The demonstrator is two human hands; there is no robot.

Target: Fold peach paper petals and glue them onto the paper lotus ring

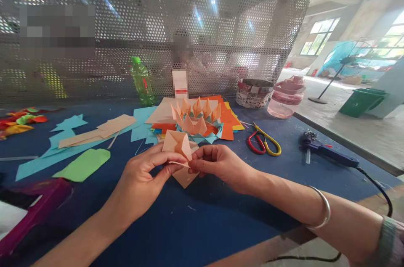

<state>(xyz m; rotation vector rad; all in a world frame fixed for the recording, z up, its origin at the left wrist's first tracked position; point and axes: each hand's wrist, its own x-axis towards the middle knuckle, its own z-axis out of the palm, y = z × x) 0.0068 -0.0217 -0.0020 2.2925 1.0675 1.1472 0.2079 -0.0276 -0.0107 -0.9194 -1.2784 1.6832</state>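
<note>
A folded peach paper piece (177, 141) is held up over the blue table by both hands. My left hand (154, 166) pinches its lower left part between thumb and fingers. Thumb and fingertips of my right hand (217, 162) close on its right edge, touching the left fingertips. A pointed peach flap hangs below the hands. Just behind stands a ring of folded paper points (198, 117), peach above and light blue at the base, resting on stacked coloured sheets. The fingers hide part of the folds.
Scissors (264, 141) with red and yellow handles and a glue gun (328, 151) with a cord lie to the right. Left are blue paper strips (41, 165), a green paper piece (83, 165) and a purple object (38, 212). A green bottle (142, 82), round container (254, 93) and pink jar (285, 99) stand behind.
</note>
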